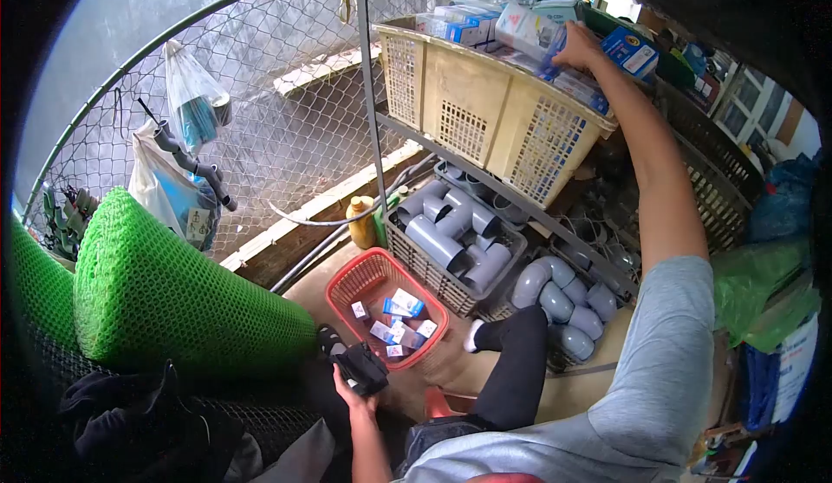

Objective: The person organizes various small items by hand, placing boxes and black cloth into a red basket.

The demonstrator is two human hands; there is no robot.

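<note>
My right hand (579,48) reaches up to the top of a cream plastic crate (459,84). Its fingers are closed on the edge of a clear plastic-wrapped pack (527,32), among blue and white boxes (464,28). Low in the view, my left hand (357,396) grips a small black object (362,369), whose exact kind I cannot make out. Just beyond that hand, a red plastic basket (341,277) stands on the floor. Several small blue and white boxes (404,306) lie loosely inside it.
Grey pipe fittings fill a dark crate (518,253), and grey elbow fittings (559,297) sit beside it. Rolled green mesh (173,284) leans at the left. A metal shelf rail (485,167) runs under the cream crate. Bags (192,102) hang on the wire fence (260,76).
</note>
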